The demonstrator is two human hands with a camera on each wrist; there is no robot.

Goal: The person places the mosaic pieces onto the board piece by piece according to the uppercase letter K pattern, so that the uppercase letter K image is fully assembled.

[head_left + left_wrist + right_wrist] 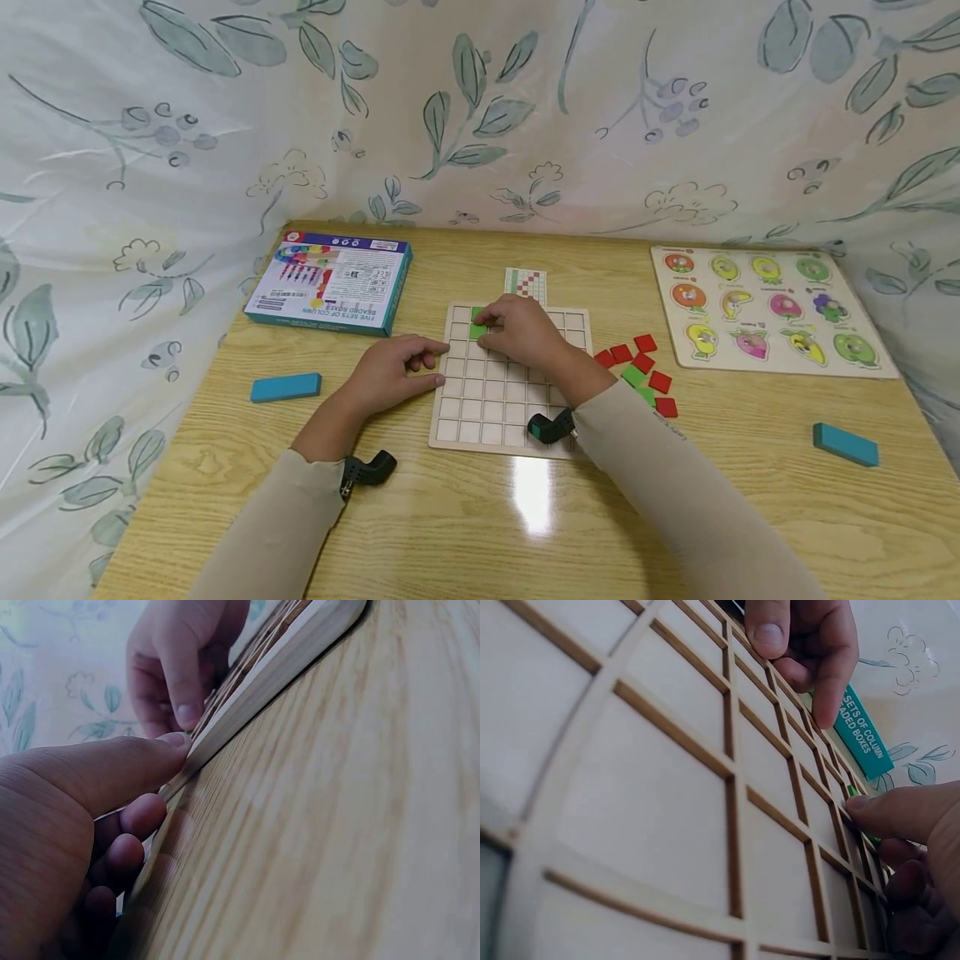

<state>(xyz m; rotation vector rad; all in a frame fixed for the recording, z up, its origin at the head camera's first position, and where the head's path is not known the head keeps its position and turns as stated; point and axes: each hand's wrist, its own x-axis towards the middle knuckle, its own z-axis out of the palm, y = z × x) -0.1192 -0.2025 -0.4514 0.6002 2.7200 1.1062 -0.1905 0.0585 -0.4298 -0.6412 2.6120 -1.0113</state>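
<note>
A wooden grid board [470,409] lies flat on the table, and its square cells also fill much of the right wrist view. My right hand [522,329] reaches over its upper left part. Thumb and forefinger pinch a green square tile [476,332] at a cell in the second column. Another bit of green shows just above it, partly covered by the fingers. The thumb of that hand touches green [851,790] in the right wrist view. At the board's left edge my left hand [392,371] rests its thumb and forefinger tips against the rim, other fingers bent.
Loose red tiles [645,342] and green tiles [633,376] lie right of the board. Behind it is a small pattern card [536,283]. A printed box [330,279] stands back left, a fruit puzzle [765,308] back right. Blue blocks [285,387] lie on both sides.
</note>
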